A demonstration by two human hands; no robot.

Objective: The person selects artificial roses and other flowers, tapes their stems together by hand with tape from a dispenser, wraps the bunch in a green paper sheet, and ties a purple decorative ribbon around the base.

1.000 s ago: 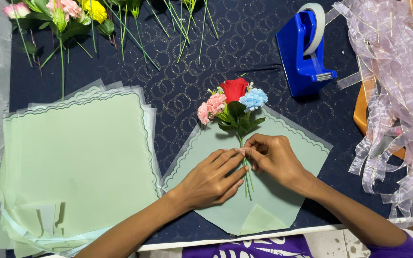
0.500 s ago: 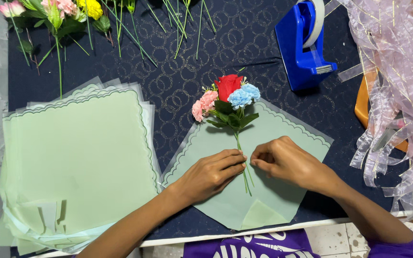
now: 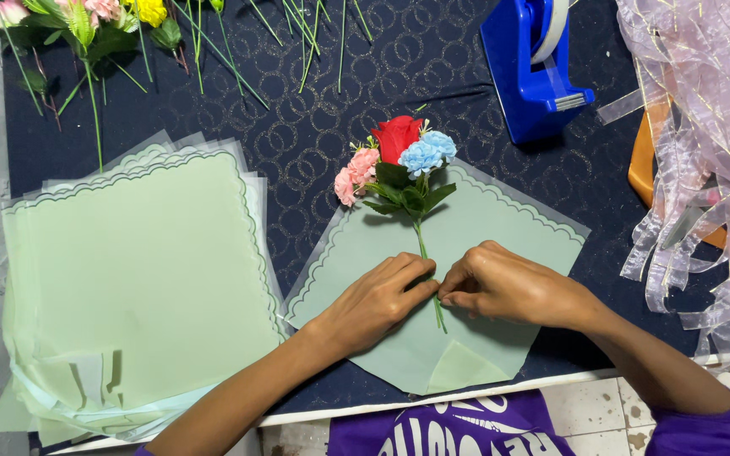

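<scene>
Both the left hand (image 3: 379, 300) and right hand (image 3: 507, 285) pinch the small bouquet's (image 3: 399, 165) thin stem (light, bendy) against flimsy green paper (image 3: 509, 228); best held low on the stem

Illumination is bright and even, apparently from overhead and diffuse; no single lamp direction can be fixed. Shadows are soft and short: a faint one lies under the left hand (image 3: 378, 300) and right hand (image 3: 509, 287) on the pale green sheet (image 3: 500, 228), and another beneath the small bouquet (image 3: 394, 165) beyond the fingers. The dark surface (image 3: 314, 110) shows glittering specks but no hard glare. Mild sheen marks the blue tape dispenser (image 3: 530, 76) far beyond the right hand. The sheer ribbons (image 3: 703, 127) to the right are near overexposure. Focus is sharp at centre; the corners look slightly softer. No motion blur is evident.
</scene>
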